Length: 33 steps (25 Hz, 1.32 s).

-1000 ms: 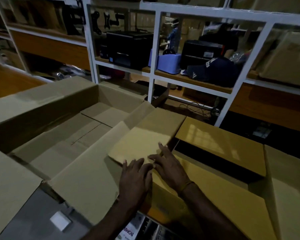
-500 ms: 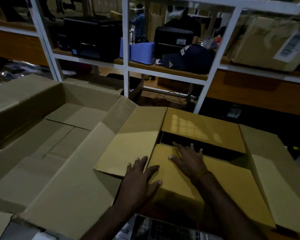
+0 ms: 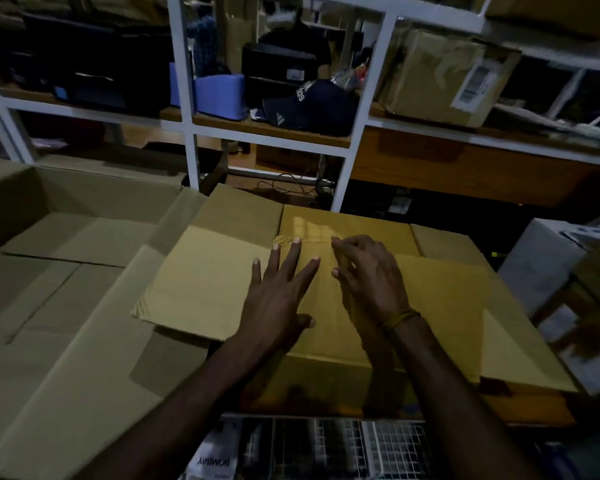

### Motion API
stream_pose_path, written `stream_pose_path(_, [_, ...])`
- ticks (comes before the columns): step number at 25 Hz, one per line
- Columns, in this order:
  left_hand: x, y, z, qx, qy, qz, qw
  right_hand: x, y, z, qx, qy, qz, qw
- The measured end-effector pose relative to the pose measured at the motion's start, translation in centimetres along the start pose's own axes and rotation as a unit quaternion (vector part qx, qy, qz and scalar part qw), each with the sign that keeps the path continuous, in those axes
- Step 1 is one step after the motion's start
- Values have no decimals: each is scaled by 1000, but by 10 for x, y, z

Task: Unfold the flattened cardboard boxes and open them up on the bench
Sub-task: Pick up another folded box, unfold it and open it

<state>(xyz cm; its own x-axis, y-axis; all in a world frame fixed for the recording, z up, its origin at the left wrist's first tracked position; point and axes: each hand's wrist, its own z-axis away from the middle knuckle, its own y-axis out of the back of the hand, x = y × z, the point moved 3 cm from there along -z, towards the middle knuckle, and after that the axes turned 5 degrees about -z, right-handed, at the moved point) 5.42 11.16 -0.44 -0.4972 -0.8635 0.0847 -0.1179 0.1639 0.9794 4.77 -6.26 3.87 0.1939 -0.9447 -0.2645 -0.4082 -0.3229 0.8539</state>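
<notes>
head view, small box: yellowish cardboard box [image 3: 326,368] sits centre on the counter, flaps folded flat over the top; can't see anything inside
left hand: left hand [image 3: 278,299] lies flat on the top flaps, fingers spread wide; grip holds nothing
right hand: right hand [image 3: 371,278] hovers just beside it over the same flaps, fingers loosely bent; grip not holding anything, a bit blurry
big box: large open box [image 3: 84,258] on the left, touching the small one; only its own bottom flaps visible inside
shelf: white shelf frame [image 3: 187,98] behind holds a navy cap [image 3: 312,105], a blue tub [image 3: 219,95] and a labelled carton [image 3: 440,74]
</notes>
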Motion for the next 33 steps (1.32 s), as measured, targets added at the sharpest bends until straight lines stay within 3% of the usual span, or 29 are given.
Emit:
stream_pose_path(4, [25, 50, 10, 126, 4, 23, 992, -21, 47, 23, 64, 61, 24, 996])
stream_pose_path(9, [52, 105, 62, 203, 62, 114, 971, -34, 106, 78, 111, 14, -36, 993])
stream_pose_path(11, [63, 115, 88, 180, 74, 88, 977, -36, 121, 102, 57, -43, -21, 997])
stream_pose_path(15, [85, 115, 136, 63, 86, 25, 994, -51, 130, 154, -121, -97, -32, 987])
stream_pose_path(20, [105, 63, 171, -81, -10, -5, 997, -36, 81, 204, -243, -79, -126, 958])
stream_pose_path(24, [110, 9, 175, -207, -87, -44, 973, -3, 52, 222, -277, -97, -83, 952])
stream_pose_path(27, [108, -14, 174, -266, -80, -31, 960, 16, 38, 220, -293, -132, -45, 946])
stream_pose_path(30, [106, -25, 164, -258, -52, -29, 964, 25, 31, 210, -298, -130, 16, 946])
stream_pose_path(33, [108, -29, 144, -219, -23, -59, 974, 30, 28, 200, -252, -135, 34, 958])
